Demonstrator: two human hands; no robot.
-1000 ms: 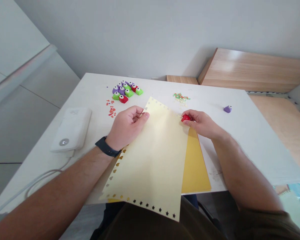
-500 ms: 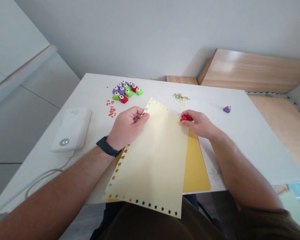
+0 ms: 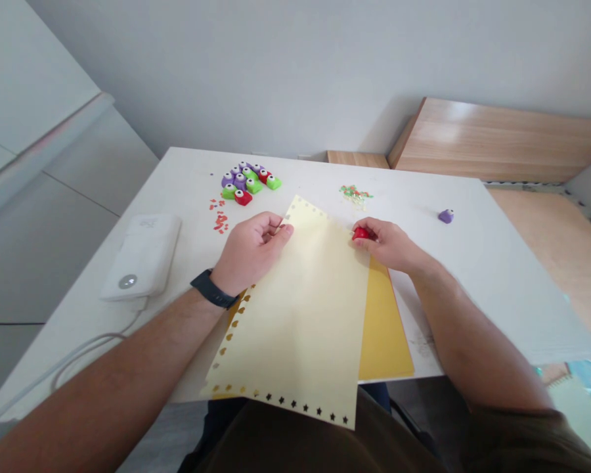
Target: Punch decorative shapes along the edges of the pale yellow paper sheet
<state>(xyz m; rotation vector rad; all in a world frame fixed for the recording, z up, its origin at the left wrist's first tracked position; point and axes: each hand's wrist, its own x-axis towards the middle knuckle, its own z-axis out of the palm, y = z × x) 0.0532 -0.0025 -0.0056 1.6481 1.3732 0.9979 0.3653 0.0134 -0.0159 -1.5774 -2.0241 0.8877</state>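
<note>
A pale yellow sheet of paper slants in front of me, with star and heart holes along its edges. My left hand pinches its left edge near the top, thumb on the upper face. At the right edge, my right hand is closed around a small red paper punch, which sits against the paper's edge. Whether the paper is inside the punch's slot cannot be made out. Beneath lie darker yellow sheets, partly covered.
Several purple, green and red eye-topped punches cluster at the back left. Another purple punch stands at the right. Orange paper bits and mixed bits lie scattered on the white table. A white power bank with a cable sits left.
My right hand and the red punch have shifted very slightly left along with the paper's right edge. My left hand keeps its hold on the sheet.
</note>
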